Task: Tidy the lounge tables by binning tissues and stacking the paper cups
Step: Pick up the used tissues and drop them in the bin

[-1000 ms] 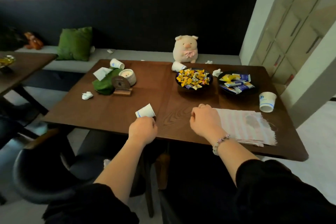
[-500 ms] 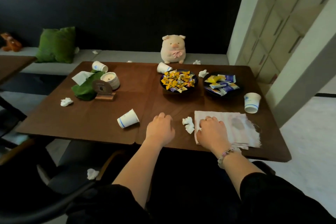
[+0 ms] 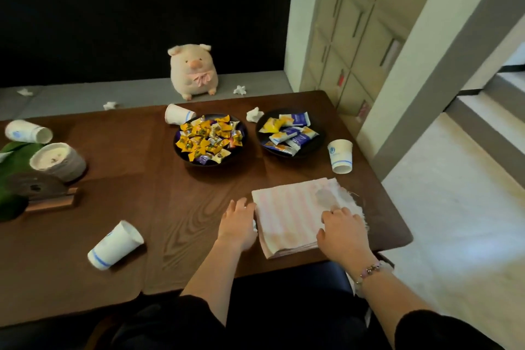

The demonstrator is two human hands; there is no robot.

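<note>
Crumpled tissue [image 3: 254, 224] on table [image 3: 159, 207] near front edge, almost fully hidden under left hand [image 3: 238, 224], wedged against left edge of folded pink-striped cloth [image 3: 295, 213]; only a white sliver showing at the fingers. Left hand palm down, fingers curled over the tissue, apparently closing to scoop it; actual pinch not confirmable. Right hand [image 3: 342, 231] flat on cloth's right side, fingers loosely spread, holding nothing, likely pinning cloth so it stays put during the grab. Second tissue ball [image 3: 253, 114] between candy bowl [image 3: 210, 139] and snack-packet bowl [image 3: 289, 133]. More tissue bits on grey bench [image 3: 85, 94] at [image 3: 239, 90], [image 3: 110, 105], [image 3: 24, 92]. Paper cups unstacked: tipped cup [image 3: 115, 246] near front left, tipped cup [image 3: 178, 114] behind candy bowl, tipped cup [image 3: 28, 131] far left, inverted cup [image 3: 341, 156] by right edge. Plush pig [image 3: 194, 71] on bench, candle jar [image 3: 58, 158] and wooden sign stand [image 3: 48, 193] at left, untouched. Early stage by look: tissues first, cups pending. No bin visible
</note>
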